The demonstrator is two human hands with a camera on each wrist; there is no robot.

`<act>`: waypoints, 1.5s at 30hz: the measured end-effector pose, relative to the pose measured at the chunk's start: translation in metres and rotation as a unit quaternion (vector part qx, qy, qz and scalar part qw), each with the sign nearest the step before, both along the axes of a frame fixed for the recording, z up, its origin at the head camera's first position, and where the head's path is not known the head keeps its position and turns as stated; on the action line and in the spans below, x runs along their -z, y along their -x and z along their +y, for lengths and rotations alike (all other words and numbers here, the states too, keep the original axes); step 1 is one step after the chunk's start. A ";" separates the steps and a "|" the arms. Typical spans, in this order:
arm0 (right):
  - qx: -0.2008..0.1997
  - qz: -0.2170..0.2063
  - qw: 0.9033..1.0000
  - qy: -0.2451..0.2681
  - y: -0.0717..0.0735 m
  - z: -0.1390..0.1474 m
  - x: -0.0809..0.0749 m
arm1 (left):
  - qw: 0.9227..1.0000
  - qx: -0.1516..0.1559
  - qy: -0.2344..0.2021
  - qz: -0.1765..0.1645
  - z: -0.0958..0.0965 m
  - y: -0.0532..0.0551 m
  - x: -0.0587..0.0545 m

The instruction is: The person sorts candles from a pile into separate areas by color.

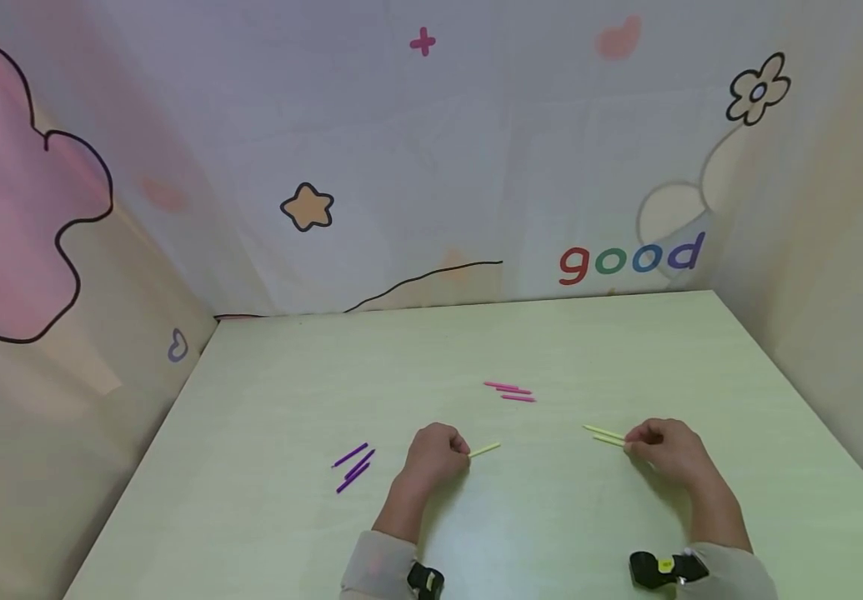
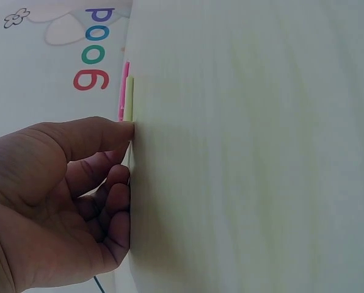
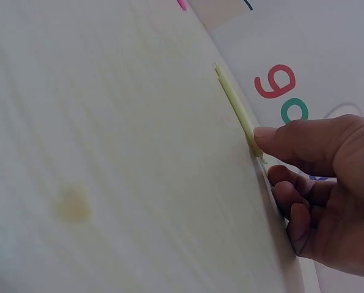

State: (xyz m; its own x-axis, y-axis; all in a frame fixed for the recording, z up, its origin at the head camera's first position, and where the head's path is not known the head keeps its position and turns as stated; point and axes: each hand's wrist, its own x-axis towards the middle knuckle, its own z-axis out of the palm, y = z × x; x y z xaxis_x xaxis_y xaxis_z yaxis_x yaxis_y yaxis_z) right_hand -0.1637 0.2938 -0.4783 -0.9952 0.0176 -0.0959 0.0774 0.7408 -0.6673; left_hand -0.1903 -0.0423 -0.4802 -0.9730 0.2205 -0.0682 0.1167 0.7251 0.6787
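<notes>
My left hand pinches one end of a thin pale yellow stick between thumb and fingers, low over the table. In the left wrist view that yellow stick points away from the thumb tip. Farther right, my right hand pinches at the near ends of two yellow sticks, an upper one and a lower one, lying close side by side. The right wrist view has the thumb against the end of a yellow stick, with the other fingers curled below.
Several purple sticks lie slanted left of my left hand. Several pink sticks lie farther back, between the hands. The pale green table meets a printed cloth backdrop at its far edge.
</notes>
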 end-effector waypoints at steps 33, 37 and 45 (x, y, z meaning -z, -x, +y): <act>-0.009 -0.016 0.999 0.046 -0.008 0.001 -0.011 | 1.000 0.009 -0.010 0.004 0.002 -0.004 -0.001; -0.006 -0.012 0.999 0.045 -0.010 0.000 -0.014 | 1.000 0.005 -0.002 0.006 0.003 -0.005 -0.001; -0.022 0.017 0.999 0.040 -0.013 -0.003 -0.019 | 1.000 -0.012 0.010 -0.002 0.005 -0.007 -0.004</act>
State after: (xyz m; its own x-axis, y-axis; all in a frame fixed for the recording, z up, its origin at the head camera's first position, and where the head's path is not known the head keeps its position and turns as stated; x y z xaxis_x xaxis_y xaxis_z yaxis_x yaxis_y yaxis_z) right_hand -0.1506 0.2910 -0.4589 -0.9975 -0.0331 -0.0623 0.0225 0.6879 -0.7255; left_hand -0.1833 -0.0370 -0.4761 -0.9777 0.1957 -0.0768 0.0961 0.7409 0.6647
